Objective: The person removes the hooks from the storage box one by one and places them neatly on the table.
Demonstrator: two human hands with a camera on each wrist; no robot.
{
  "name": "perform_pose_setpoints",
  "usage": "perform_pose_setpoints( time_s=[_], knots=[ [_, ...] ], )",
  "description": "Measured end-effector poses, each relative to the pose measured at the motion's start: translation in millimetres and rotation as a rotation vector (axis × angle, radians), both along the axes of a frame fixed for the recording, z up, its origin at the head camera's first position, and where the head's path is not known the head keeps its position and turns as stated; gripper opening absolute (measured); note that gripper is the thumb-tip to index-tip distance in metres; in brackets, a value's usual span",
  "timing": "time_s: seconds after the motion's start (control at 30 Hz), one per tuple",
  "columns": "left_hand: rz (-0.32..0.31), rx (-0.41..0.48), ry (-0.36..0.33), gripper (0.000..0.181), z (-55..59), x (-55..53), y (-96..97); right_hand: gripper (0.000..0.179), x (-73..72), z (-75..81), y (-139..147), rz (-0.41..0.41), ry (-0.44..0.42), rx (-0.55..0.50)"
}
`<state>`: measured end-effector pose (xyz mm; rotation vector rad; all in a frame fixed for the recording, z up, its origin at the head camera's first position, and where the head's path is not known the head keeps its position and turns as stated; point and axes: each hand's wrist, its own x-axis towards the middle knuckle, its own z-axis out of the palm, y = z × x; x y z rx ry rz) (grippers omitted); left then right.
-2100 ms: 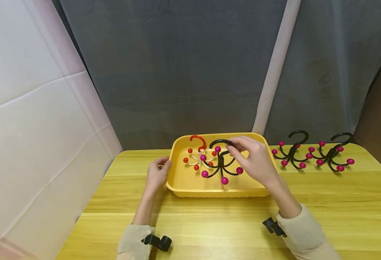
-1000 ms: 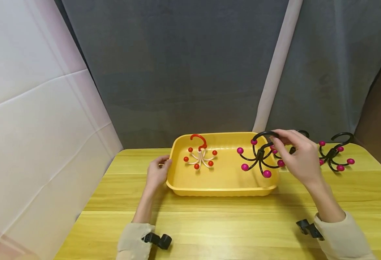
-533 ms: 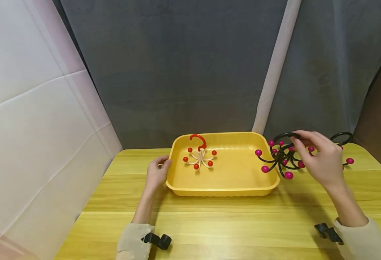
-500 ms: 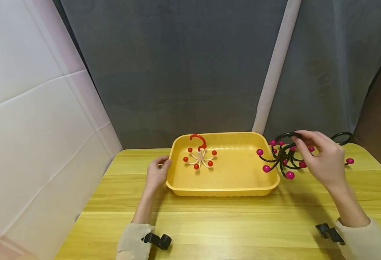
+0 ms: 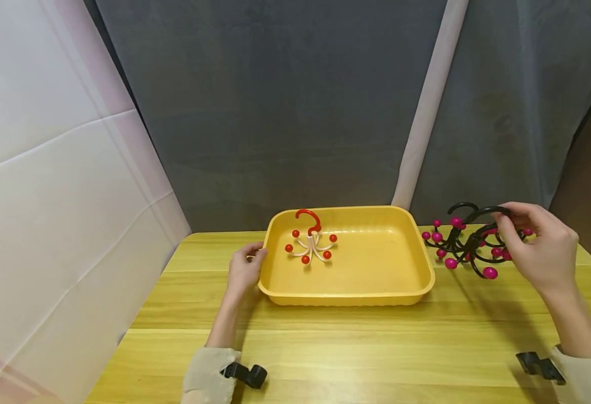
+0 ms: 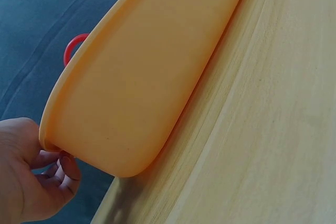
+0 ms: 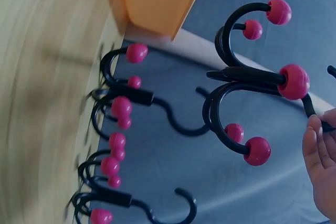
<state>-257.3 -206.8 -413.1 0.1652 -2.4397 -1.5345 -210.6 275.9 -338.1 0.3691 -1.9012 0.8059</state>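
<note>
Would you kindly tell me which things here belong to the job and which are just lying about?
Likely the job's:
Black ball-tipped hanger in the right hand
Yellow tray, held by the left hand
Red-and-cream hanger inside the tray
Two black hangers beside the tray

Apparently just surroundings:
Wooden table
Grey curtain
Pale slanting strip

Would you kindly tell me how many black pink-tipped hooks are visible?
3. One black hook with pink ball tips is in the right hand; a second hook and a third hook stand on the wooden table, right of the yellow plastic tray.
</note>
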Motion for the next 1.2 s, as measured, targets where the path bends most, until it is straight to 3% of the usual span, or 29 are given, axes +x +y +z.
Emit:
perform_pose_setpoints(
  time_s=[0.33, 0.7, 0.9, 1.2],
  knots=[
    [-0.007, 0.005, -0.001, 0.029, 0.2, -1.1, 0.6, 0.016, -2.2, -13.1, 33.0, -0.081, -0.056, -0.006],
    [0.001, 0.018, -0.011, 0.030, 0.8, 0.6, 0.3, 0.013, -0.3, -16.2, 55.1, -0.043, -0.100, -0.105],
    [-0.005, 0.018, -0.012, 0.030, 0.6, 1.0, 0.1, 0.045, -0.7, -25.0, 69.1, 0.014, -0.099, -0.174],
    [-0.009, 0.022, 0.036, 0.029, 1.2, 3.4, 0.4, 0.057, -4.5, -41.6, 90.6, 0.082, -0.106, -0.244]
  ],
)
